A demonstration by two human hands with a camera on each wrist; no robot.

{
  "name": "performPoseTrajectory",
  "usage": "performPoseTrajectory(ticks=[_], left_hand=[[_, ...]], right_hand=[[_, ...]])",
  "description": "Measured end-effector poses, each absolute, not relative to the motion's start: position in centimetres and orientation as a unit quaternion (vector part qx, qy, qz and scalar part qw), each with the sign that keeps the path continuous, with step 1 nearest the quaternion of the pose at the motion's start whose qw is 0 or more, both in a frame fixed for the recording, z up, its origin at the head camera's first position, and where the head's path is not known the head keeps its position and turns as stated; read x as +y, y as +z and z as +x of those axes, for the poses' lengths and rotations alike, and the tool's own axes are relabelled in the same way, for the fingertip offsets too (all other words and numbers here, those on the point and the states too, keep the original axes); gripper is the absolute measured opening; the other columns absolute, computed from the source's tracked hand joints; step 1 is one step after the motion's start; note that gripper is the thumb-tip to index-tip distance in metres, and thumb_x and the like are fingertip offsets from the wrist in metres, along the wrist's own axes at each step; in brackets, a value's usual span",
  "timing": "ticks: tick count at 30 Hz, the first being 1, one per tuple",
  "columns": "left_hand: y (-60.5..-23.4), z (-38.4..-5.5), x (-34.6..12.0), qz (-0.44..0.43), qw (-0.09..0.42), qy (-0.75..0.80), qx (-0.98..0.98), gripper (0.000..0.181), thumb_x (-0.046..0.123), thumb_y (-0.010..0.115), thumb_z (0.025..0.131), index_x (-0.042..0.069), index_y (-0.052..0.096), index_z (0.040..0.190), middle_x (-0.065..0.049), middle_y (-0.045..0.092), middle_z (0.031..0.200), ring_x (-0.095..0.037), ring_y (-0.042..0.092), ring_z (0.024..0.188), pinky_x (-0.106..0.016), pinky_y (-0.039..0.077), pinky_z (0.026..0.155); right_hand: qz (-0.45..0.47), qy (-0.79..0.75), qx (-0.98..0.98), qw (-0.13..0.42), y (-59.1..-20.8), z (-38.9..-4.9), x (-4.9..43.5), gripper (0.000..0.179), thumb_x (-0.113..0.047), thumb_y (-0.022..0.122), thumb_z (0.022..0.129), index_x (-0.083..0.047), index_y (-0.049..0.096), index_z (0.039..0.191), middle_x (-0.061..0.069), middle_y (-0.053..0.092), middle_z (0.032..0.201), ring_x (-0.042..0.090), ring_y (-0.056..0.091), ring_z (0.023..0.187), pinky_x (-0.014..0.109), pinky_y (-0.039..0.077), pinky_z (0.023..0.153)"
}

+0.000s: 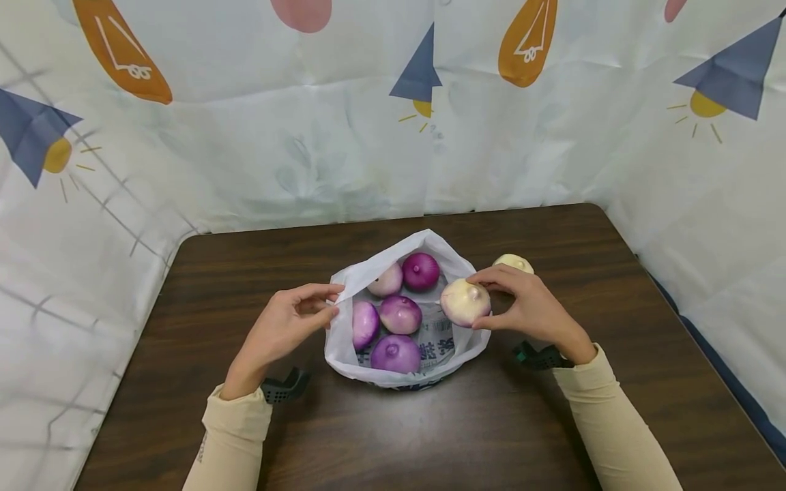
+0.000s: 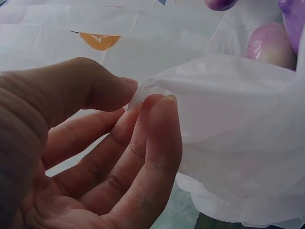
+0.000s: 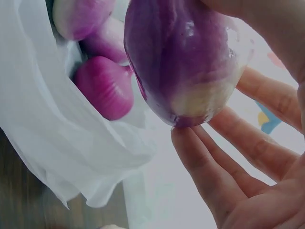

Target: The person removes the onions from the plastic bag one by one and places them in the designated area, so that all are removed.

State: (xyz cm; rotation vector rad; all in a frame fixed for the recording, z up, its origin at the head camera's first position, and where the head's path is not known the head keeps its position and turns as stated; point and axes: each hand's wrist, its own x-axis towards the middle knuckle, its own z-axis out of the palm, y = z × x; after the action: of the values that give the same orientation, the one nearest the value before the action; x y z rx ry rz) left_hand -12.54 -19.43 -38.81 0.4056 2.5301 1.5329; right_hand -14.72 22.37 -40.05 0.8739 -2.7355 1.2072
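A white plastic bag [image 1: 350, 354] stands with its mouth spread wide in the middle of the table. Several purple onions [image 1: 396, 354] lie inside it. At the bag's left rim my left hand [image 1: 285, 327] pinches the plastic between thumb and fingertips, seen close in the left wrist view. My right hand [image 1: 531, 307] grips a pale onion [image 1: 464, 302] over the bag's right rim, thumb on one side and fingers on the other. The right wrist view shows the purple flank of this held onion [image 3: 183, 62].
Another pale onion [image 1: 514, 262] sits on the table behind my right hand, partly hidden by it. The dark wooden table [image 1: 405, 436] backs onto a white patterned curtain [image 1: 344, 150], which also runs along both sides.
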Motion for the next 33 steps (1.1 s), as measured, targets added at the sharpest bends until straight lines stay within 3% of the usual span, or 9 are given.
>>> performPoseTrajectory(ticks=[15,22,33], left_hand=[[-38.7,-12.6,-19.3,0.131,0.079,0.516,0.843,0.034,0.015,0.073,0.096,0.006,0.07,0.129,-0.016,0.078,0.099,-0.005,0.07,0.077,-0.021,0.056,0.076],[-38.6,-12.6,-19.2,0.13,0.081,0.514,0.844,0.035,0.016,0.074,0.096,0.006,0.07,0.129,-0.017,0.078,0.101,-0.005,0.07,0.078,-0.021,0.057,0.076],[-38.8,-12.6,-19.2,0.134,0.081,0.509,0.846,0.035,0.015,0.073,0.096,0.006,0.069,0.13,-0.018,0.078,0.104,-0.004,0.071,0.079,-0.021,0.058,0.076]], right_hand=[[0.259,0.428,-0.864,0.054,-39.7,-15.1,24.1,0.07,-0.018,0.099,0.065,-0.023,0.069,0.129,-0.005,0.068,0.122,0.0,0.063,0.11,0.018,0.056,0.1],[0.227,0.434,-0.868,0.084,-39.5,-15.2,25.4,0.073,-0.005,0.098,0.062,-0.017,0.07,0.128,0.002,0.069,0.123,-0.005,0.061,0.109,0.006,0.051,0.095],[0.211,0.448,-0.858,0.139,-39.0,-15.4,27.6,0.071,0.007,0.093,0.065,-0.009,0.069,0.129,-0.013,0.066,0.121,-0.007,0.064,0.113,0.011,0.052,0.101]])
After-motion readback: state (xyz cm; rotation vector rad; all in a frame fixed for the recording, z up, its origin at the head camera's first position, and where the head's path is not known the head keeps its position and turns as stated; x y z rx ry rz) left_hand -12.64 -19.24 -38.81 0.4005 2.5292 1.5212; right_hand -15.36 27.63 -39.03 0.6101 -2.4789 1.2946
